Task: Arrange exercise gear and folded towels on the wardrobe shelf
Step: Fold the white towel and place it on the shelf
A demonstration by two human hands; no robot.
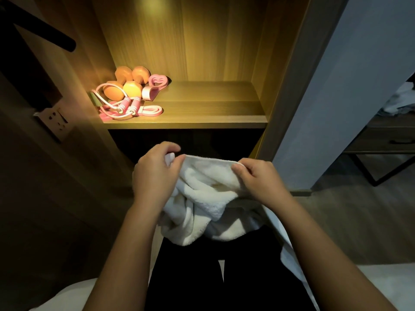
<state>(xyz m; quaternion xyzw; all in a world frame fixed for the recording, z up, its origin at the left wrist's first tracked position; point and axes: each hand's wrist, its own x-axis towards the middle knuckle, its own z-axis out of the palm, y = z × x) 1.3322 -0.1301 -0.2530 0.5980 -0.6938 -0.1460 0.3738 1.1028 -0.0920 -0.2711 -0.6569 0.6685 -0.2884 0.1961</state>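
Below wardrobe shelf (213, 102), hands (155, 173) (258, 178) pinch white towel (202, 189) hanging between them.

Thick white terry cloth, looped, soft and matt: the towel (202, 198) bunches at six o'clock. At twelve o'clock, the wardrobe shelf (202, 104) shows fine straight wood grain with a low satin sheen under warm light. At ten o'clock, two orange dumbbells (112, 90) wear a smooth, faintly shiny coating; the pink skipping rope (124, 104) has ribbed handles and a glossy cord; the flat pink band (152, 111) looks like smooth rubber. At three o'clock, a wood-fronted side table (379, 136) stands on thin matt black metal legs.
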